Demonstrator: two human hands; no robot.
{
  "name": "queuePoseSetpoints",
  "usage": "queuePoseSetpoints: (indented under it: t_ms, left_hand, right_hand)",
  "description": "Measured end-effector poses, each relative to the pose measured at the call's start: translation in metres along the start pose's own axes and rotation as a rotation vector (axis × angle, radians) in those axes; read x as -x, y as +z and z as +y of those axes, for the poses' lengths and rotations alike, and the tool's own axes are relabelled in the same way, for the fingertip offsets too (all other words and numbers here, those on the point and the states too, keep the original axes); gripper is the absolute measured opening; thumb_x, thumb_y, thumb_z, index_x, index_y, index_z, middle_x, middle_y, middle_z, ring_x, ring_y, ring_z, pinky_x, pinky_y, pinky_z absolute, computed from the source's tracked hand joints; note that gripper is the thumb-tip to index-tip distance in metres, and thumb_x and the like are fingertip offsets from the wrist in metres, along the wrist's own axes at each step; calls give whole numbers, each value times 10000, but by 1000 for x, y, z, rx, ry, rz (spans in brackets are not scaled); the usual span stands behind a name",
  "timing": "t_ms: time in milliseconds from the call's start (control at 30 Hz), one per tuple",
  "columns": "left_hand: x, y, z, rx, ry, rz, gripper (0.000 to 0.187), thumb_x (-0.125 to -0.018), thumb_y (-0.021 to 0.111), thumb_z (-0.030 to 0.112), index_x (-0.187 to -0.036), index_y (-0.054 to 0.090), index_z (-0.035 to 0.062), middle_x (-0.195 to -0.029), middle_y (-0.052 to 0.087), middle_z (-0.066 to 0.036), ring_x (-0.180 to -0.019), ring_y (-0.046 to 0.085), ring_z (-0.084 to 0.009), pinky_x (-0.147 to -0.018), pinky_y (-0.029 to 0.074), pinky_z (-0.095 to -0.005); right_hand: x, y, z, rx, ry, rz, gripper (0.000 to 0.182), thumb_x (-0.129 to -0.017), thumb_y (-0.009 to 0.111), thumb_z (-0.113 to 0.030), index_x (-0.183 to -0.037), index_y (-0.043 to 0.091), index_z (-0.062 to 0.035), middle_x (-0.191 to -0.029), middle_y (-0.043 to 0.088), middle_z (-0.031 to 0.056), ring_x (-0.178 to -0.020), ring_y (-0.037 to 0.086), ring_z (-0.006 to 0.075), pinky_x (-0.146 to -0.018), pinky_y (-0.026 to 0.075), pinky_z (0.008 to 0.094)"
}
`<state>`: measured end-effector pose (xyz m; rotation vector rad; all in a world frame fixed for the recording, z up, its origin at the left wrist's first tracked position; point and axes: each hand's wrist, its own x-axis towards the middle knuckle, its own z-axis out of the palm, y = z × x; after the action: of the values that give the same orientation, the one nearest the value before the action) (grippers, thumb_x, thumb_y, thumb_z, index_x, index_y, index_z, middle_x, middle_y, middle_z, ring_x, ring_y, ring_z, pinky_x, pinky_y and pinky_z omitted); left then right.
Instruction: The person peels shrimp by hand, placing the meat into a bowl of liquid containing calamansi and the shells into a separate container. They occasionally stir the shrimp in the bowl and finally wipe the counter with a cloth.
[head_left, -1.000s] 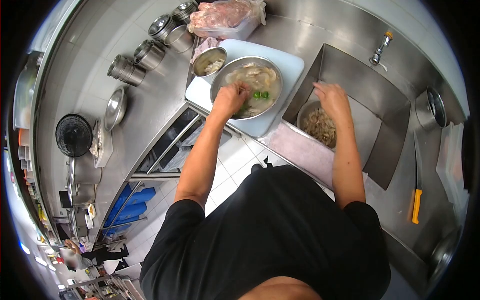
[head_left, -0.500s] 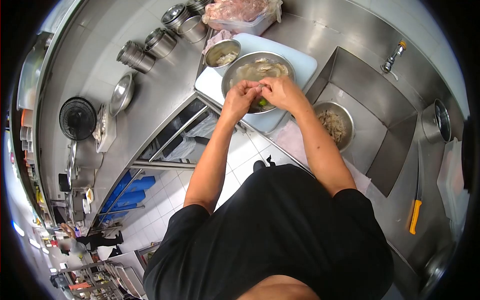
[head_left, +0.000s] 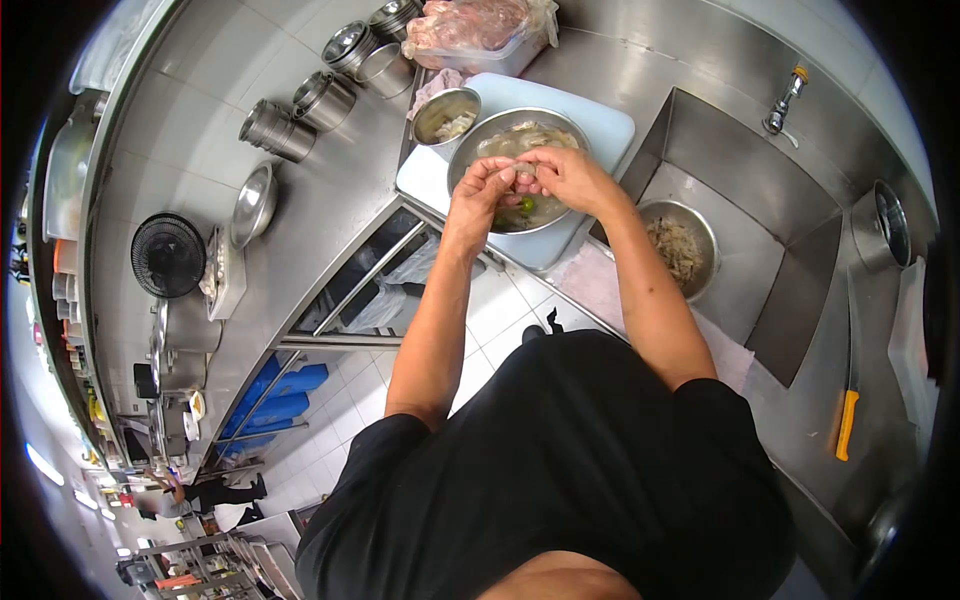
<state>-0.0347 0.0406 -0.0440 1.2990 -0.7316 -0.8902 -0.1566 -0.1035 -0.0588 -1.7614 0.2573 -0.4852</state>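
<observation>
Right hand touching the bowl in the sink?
Apart. The head view shows the right hand over the large bowl on the cutting board, with a visible gap to the sink bowl; only the forearm overlaps it in view.

Between the fingertips of the left hand (head_left: 487, 183) and the right hand (head_left: 562, 178), a small piece (head_left: 524, 170) was too covered to identify. Both hands hid part of the large steel bowl (head_left: 456, 163) and its contents, including part of a green piece (head_left: 527, 203). The right forearm (head_left: 655, 290) blocked one side of the bowl in the sink (head_left: 709, 240) and part of a pink cloth (head_left: 592, 285). The black shirt (head_left: 560, 450) concealed most of a shoe (head_left: 533, 333). The top edge cropped the bagged raw meat (head_left: 475, 28), and a distant co-worker (head_left: 215, 495) appeared too small and blurred to read.
</observation>
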Motion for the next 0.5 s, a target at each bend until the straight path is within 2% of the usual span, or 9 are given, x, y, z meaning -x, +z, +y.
queuePoseSetpoints:
  t_ms: [33, 133, 233, 367, 400, 500]
  left_hand:
    - [-1, 2, -2, 45, 2, 21, 239, -971, 593, 170, -1177, 548, 57, -988, 688, -54, -899, 659, -132, -777, 523, -252]
    - [-2, 5, -6, 108, 6, 60, 311, -979, 567, 171, -1265, 507, 65, -985, 684, -46, -896, 656, -127, -773, 522, -252]
    - [1, 12, -5, 57, 17, 65, 401, -986, 539, 172, -1369, 473, 71, -980, 676, -33, -901, 644, -116, -764, 520, -248]
    - [1, 11, -11, -279, 20, 7, 469, -986, 541, 191, -1434, 458, 77, -1032, 675, -32, -922, 635, -112, -763, 508, -243]
    - [7, 24, -1, -329, 11, 65, 426, -968, 597, 245, -1352, 561, 65, -1002, 677, -19, -909, 620, -89, -761, 495, -231]
    - [5, 25, -5, -389, 35, 162, 445, -941, 646, 306, -1315, 598, 68, -982, 679, -14, -896, 614, -89, -765, 492, -238]
  right_hand:
    - [1, 0, -1, -42, -37, 27, 291, -911, 504, -77, -1151, 654, -6, -852, 682, 113, -788, 670, 176, -691, 517, 304]
    - [0, 0, 6, 237, -293, 117, 278, -904, 562, -93, -1158, 659, -36, -905, 682, 117, -844, 661, 233, -758, 512, 326]
    - [9, 2, -7, 213, -172, 140, 252, -863, 624, -95, -1104, 681, -53, -960, 660, 122, -885, 635, 278, -792, 497, 348]
    - [4, 2, 8, 350, -262, 244, 207, -827, 666, -130, -1015, 680, -43, -955, 631, 125, -881, 620, 311, -777, 493, 384]
    - [2, 2, 10, 344, -269, 259, 185, -834, 659, -148, -988, 679, -47, -949, 633, 131, -878, 621, 335, -776, 496, 409]
    - [2, 6, 11, 409, -215, 286, 163, -842, 647, -182, -940, 678, -55, -951, 634, 137, -884, 621, 363, -769, 498, 440]
